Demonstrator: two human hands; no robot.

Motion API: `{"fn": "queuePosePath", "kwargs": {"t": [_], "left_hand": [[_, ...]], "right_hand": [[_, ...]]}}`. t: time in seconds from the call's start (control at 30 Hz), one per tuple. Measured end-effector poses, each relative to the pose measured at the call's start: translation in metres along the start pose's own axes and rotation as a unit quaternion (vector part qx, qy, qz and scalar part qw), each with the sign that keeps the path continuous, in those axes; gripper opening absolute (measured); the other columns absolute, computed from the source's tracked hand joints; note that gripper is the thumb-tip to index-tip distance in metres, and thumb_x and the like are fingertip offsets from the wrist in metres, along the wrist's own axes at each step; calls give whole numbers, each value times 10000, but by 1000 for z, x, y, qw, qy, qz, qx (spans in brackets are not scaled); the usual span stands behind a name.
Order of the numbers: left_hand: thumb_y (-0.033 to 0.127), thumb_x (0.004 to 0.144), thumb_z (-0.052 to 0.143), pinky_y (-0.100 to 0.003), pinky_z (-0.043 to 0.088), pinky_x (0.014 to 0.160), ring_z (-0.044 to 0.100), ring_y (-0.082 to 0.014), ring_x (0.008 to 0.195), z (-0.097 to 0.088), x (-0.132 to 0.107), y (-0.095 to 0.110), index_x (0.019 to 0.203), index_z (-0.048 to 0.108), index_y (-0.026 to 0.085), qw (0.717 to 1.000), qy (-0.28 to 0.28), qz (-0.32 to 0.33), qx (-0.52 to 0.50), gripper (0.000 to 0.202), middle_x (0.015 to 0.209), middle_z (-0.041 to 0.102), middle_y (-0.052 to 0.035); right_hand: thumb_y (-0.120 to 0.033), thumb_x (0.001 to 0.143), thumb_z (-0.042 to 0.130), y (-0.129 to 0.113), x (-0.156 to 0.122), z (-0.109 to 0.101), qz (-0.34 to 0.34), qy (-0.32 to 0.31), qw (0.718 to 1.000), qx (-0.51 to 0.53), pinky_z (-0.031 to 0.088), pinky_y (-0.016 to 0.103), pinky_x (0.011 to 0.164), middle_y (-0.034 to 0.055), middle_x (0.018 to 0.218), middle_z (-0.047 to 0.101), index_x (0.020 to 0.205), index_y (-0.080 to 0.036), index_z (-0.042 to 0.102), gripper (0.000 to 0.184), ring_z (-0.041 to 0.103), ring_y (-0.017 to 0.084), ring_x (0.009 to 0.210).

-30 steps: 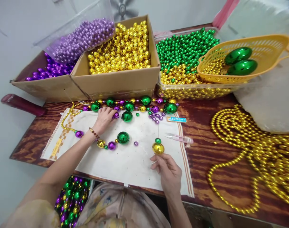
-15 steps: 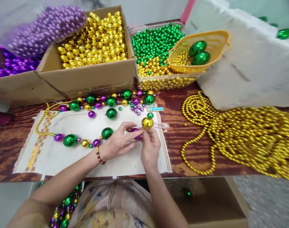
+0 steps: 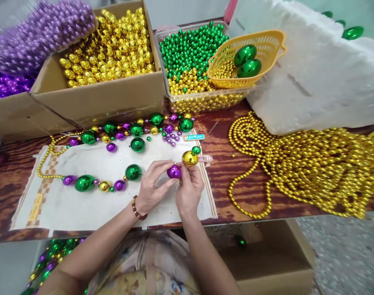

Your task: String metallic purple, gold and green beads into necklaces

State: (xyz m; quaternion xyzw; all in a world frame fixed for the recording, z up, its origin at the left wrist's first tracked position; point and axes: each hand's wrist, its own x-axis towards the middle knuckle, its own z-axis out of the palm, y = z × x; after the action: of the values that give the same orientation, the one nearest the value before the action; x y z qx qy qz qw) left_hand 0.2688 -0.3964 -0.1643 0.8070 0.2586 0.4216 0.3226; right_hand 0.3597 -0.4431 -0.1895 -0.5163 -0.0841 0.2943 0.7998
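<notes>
My left hand (image 3: 152, 183) pinches a purple bead (image 3: 174, 171) above the white cloth (image 3: 82, 205). Close against it, my right hand (image 3: 189, 186) pinches the thin needle that carries a gold bead (image 3: 190, 158) and a small green bead (image 3: 196, 150); the needle itself is barely visible. The purple bead sits just left of and below the gold one. A partly strung strand of green, gold and purple beads (image 3: 96, 183) lies on the cloth to the left of my hands.
Cardboard boxes of gold beads (image 3: 107, 45) and purple beads (image 3: 9, 82) stand at the back. A clear tub of green and gold beads (image 3: 190, 61) holds a yellow basket (image 3: 266, 45). Gold bead strands (image 3: 312, 168) pile at the right. An open box (image 3: 275, 262) sits below the table edge.
My left hand left the loose beads at the back of the cloth and came to my right hand with a purple bead. The view swung right.
</notes>
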Motion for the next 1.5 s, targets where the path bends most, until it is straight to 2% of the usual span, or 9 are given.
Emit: {"fn": "queuePosePath", "kwargs": {"t": [0.17, 0.4, 0.57, 0.7, 0.8, 1.07, 1.33, 1.5], "left_hand": [[223, 851, 719, -315, 564, 883, 651, -185, 1047, -7, 4, -4, 1274, 634, 240, 1000, 13, -15, -14, 431, 1144, 673, -94], [188, 837, 725, -360, 566, 914, 662, -198, 1047, -24, 15, -12, 1202, 691, 262, 998, 47, 4, -31, 373, 1118, 705, -86], [167, 819, 742, -329, 552, 927, 646, -178, 1050, -37, 29, -11, 1171, 719, 274, 992, 78, -43, -93, 368, 1108, 700, -70], [200, 802, 764, -255, 578, 836, 667, -142, 975, -47, 46, -5, 1092, 752, 279, 966, 118, -105, -203, 301, 1069, 709, -41], [232, 791, 777, -251, 596, 793, 691, -140, 924, -51, 55, -1, 1069, 760, 270, 943, 121, -150, -270, 280, 1046, 732, -37], [237, 693, 850, -211, 593, 731, 698, -116, 820, -50, 59, 4, 956, 791, 259, 896, 138, -217, -362, 270, 971, 763, -25], [250, 708, 841, -227, 595, 746, 691, -121, 842, -47, 54, 3, 967, 785, 262, 896, 134, -217, -362, 265, 989, 752, -26], [217, 757, 805, -215, 586, 756, 680, -117, 861, -43, 46, 6, 1028, 775, 282, 906, 104, -202, -358, 280, 1004, 732, -21]], "right_hand": [[-314, 832, 698, -4, -3, -17, -23, -24, 997, -72, 456, 253, 602, -11, 673, 633, 783, -173, 657, 155, 553, 117, 604], [-251, 905, 624, -3, -38, -54, -41, -116, 974, -188, 439, 265, 591, -4, 690, 596, 776, -188, 649, 146, 550, 135, 627], [-213, 945, 568, 4, -55, -65, -56, -186, 953, -234, 422, 258, 597, -11, 700, 569, 779, -201, 632, 178, 538, 131, 638], [-211, 943, 568, 7, -57, -63, -64, -217, 941, -250, 424, 254, 593, -8, 705, 579, 792, -203, 633, 165, 556, 137, 650], [-219, 946, 564, 6, -56, -58, -72, -230, 937, -254, 421, 247, 568, -7, 696, 572, 795, -203, 634, 167, 553, 136, 633], [-241, 949, 559, 6, -55, -50, -72, -234, 934, -261, 419, 256, 553, -2, 697, 573, 807, -202, 647, 172, 550, 141, 625], [-245, 949, 560, 7, -54, -47, -67, -226, 938, -255, 425, 263, 577, -5, 693, 576, 794, -201, 643, 182, 555, 142, 634], [-238, 949, 560, 7, -54, -40, -62, -215, 947, -230, 426, 265, 592, -9, 703, 581, 805, -202, 637, 167, 551, 138, 638]]}}
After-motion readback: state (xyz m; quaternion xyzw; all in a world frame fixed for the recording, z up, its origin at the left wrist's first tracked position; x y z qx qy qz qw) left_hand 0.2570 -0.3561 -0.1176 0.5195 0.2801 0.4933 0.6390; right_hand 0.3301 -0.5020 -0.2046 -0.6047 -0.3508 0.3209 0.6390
